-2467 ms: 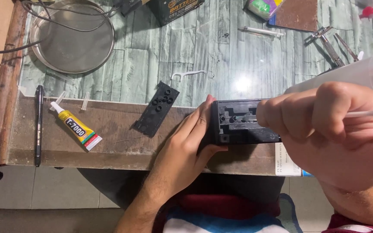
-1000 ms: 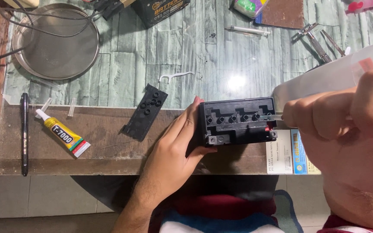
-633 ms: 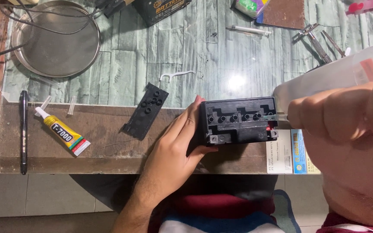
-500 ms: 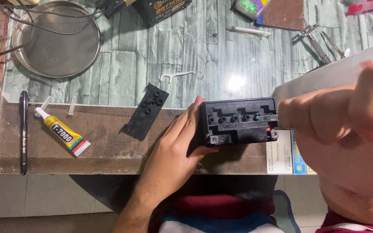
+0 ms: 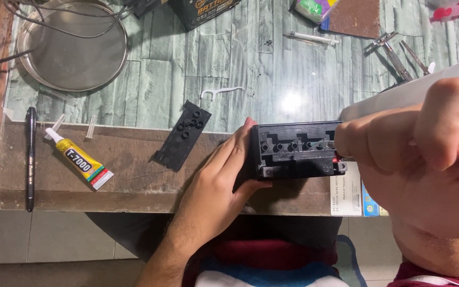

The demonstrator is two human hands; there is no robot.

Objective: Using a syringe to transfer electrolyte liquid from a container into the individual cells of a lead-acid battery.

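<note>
The left hand [image 5: 216, 186] lies open, fingers flat against the left end of the black battery [image 5: 298, 150], steadying it. The right hand [image 5: 426, 159] is closed around a clear syringe [image 5: 322, 144], its tip over the row of holes on top. The battery looks heavy, stiff and smooth-sided; best held by its ends. It sits on the desk [image 5: 134, 159] between both hands.

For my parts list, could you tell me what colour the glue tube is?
The glue tube is yellow, with a white nozzle; head view.
</note>
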